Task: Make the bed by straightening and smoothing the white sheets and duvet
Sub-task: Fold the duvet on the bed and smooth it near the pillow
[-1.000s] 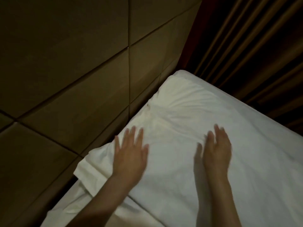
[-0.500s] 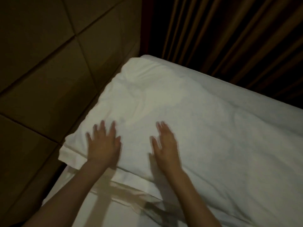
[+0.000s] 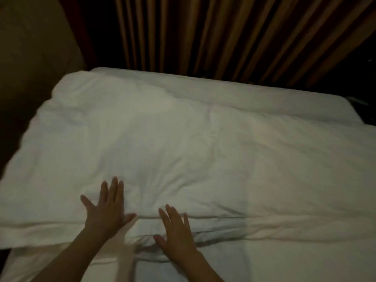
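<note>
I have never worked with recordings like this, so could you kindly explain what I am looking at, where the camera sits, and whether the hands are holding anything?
There is no machine here: a person is making a bed, and the single camera is worn on their head, looking forward and down. The left hand and the right hand both lie flat with straight, spread fingers on the near edge of a white duvet, pressing it; neither grips anything. Creases show in the duvet near the hands. The white sheet shows below the duvet's edge. Behind the bed hangs a brown pleated curtain, with a padded wall panel at left.
</note>
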